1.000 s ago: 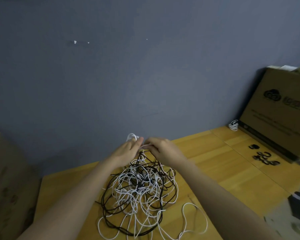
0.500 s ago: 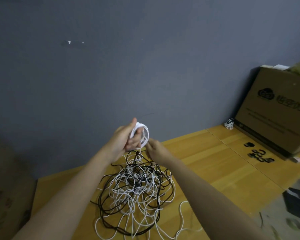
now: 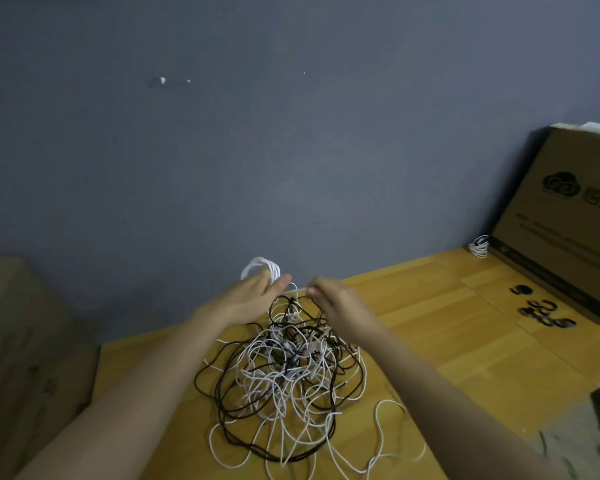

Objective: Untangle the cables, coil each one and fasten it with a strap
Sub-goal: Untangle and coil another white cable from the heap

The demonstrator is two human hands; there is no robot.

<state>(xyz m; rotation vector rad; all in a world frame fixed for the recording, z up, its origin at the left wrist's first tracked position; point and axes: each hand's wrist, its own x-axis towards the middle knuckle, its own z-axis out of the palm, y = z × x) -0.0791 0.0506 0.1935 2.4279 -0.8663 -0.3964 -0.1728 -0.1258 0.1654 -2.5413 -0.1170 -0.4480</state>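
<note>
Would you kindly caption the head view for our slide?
Left hand holds a white coil while right hand feeds cable from the tangle.

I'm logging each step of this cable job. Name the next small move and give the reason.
Probably another wrap: the right hand should carry its pinched white strand round the small white coil held by the left hand. The strand still runs down into the black and white tangle on the table.

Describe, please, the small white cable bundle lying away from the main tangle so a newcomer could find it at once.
Start at the big cardboard box leaning on the wall at the right end of the wooden table. At its lower left corner, against the wall, lies the small white coiled cable. Unlike the black straps nearer the camera, it is white and neatly wound.
</note>
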